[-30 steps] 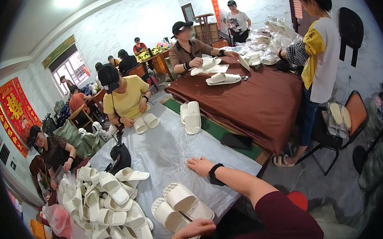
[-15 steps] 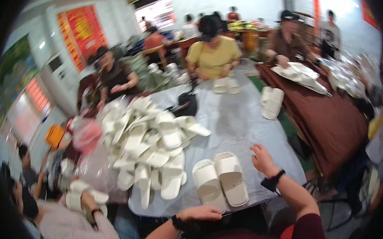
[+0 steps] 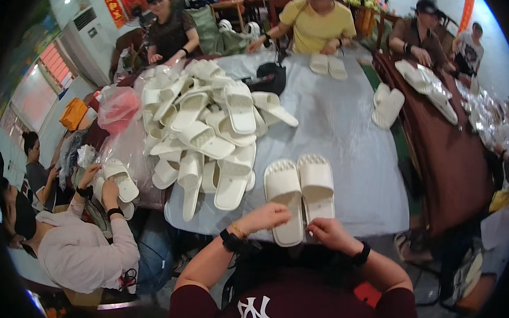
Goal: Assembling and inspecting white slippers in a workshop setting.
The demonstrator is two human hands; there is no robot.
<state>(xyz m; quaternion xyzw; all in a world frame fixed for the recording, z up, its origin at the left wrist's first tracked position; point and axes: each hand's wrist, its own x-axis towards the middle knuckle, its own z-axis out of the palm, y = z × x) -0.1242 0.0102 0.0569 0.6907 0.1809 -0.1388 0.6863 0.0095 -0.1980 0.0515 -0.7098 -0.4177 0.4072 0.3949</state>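
Side by side at the table's near edge lie two cream-white slide slippers, a left slipper [image 3: 283, 186] and a right slipper [image 3: 316, 176], toes pointing away from me. My left hand [image 3: 267, 217] is over the left slipper's footbed, its fingers curled together. By the heel of the right slipper is my right hand [image 3: 332, 235], fingers bent into a pinch. A tiny white spot shows at its fingertips; whether that is a held piece or a nail I cannot make out. What either hand grips, if anything, is too small to see.
A large heap of loose white slippers [image 3: 201, 130] covers the table's left side. Beyond it lies a black cap-like item [image 3: 270, 78]. Other slippers [image 3: 388, 106] sit at the right edge. Co-workers surround the table [image 3: 358, 164]; one at the left holds slippers [image 3: 120, 181].
My right hand has come in from the right of the slippers to their heel end. My left hand has moved up onto the left slipper. The view has tilted.
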